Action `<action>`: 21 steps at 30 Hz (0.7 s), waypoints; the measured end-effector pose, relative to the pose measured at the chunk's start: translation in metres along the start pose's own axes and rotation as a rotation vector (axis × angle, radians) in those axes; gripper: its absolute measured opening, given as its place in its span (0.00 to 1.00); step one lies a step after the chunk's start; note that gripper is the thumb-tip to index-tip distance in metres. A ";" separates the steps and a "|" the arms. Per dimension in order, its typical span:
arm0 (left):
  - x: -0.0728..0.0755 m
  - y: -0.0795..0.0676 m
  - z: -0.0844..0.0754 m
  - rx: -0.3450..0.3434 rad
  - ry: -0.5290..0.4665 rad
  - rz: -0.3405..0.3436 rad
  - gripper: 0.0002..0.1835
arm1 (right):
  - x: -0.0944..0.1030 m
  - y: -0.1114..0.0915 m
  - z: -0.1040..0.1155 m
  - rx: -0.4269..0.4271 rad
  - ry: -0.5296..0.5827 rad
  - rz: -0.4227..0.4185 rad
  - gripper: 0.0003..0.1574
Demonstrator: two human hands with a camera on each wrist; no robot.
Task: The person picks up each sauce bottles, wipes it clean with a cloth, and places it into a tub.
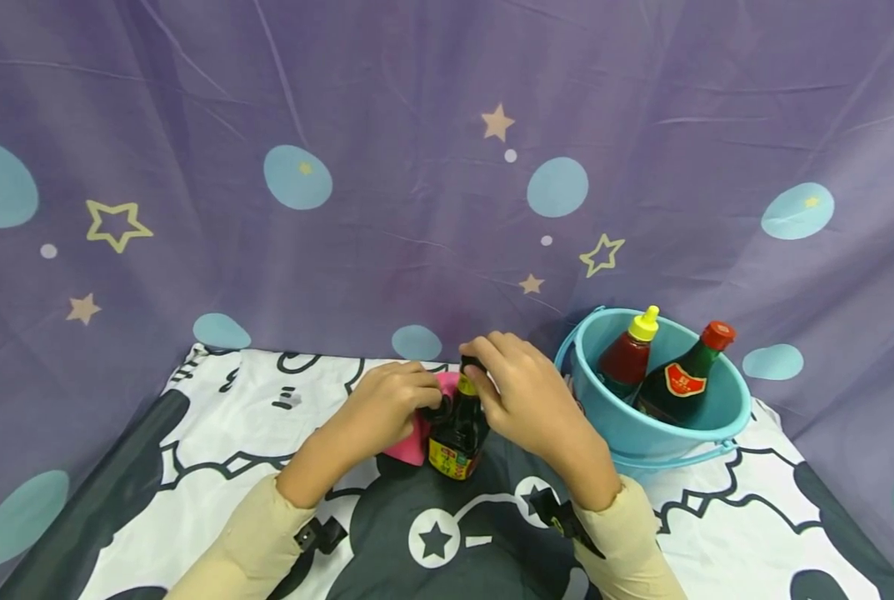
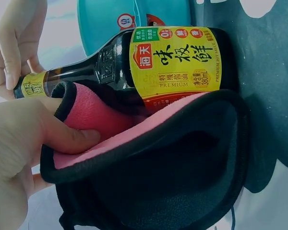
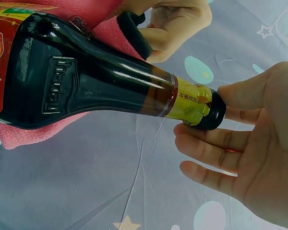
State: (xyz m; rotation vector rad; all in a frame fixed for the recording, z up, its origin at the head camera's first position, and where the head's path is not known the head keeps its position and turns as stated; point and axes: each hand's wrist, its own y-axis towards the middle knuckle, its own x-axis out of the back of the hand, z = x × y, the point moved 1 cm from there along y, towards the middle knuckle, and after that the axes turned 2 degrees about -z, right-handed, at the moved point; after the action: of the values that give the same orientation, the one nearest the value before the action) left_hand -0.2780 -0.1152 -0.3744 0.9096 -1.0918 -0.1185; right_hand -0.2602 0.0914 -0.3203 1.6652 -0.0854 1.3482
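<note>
A soy sauce bottle [image 1: 456, 433] with a yellow label stands upright between my hands in the head view. My right hand [image 1: 525, 396] pinches its black cap [image 3: 215, 112] between thumb and fingers at the top of the neck. On the other side, my left hand [image 1: 387, 404] grips a pink cloth with black edging [image 2: 93, 115], its thumb lying on the pink face. The cloth lies against the bottle's side, and its inner face looks black in the left wrist view. Part of the cloth is hidden behind the bottle in the head view.
A light blue bucket [image 1: 634, 433] stands at the right, close to my right hand. It holds a red-brown bottle with a yellow nozzle cap [image 1: 624, 362] and a dark bottle with a red cap [image 1: 675, 390]. A patterned sheet [image 1: 244, 417] covers the surface; a purple curtain [image 1: 417, 167] hangs behind.
</note>
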 end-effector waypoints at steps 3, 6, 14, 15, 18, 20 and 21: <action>0.000 0.000 0.000 0.007 0.001 0.007 0.20 | 0.001 0.000 0.000 -0.001 -0.003 0.001 0.12; 0.000 0.000 0.001 0.014 -0.002 0.011 0.20 | 0.001 0.001 0.001 -0.005 -0.005 0.000 0.12; -0.001 0.000 0.001 0.021 -0.009 0.015 0.19 | 0.001 0.001 0.001 -0.006 -0.003 0.002 0.12; -0.002 0.000 0.001 0.022 -0.010 0.018 0.19 | 0.000 0.001 0.001 -0.006 -0.003 0.002 0.12; -0.003 -0.001 0.001 0.024 -0.014 0.024 0.19 | 0.000 0.000 0.001 -0.008 -0.003 0.002 0.12; -0.004 -0.002 0.000 0.024 -0.011 0.024 0.19 | 0.000 0.000 0.001 -0.010 -0.004 0.002 0.12; -0.004 -0.002 0.000 0.023 -0.010 0.024 0.18 | 0.000 0.000 0.001 -0.010 -0.005 0.001 0.12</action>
State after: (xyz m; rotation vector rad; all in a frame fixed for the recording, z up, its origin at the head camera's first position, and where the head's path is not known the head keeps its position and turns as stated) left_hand -0.2795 -0.1142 -0.3787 0.9168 -1.1146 -0.0908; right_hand -0.2595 0.0905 -0.3205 1.6604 -0.0961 1.3426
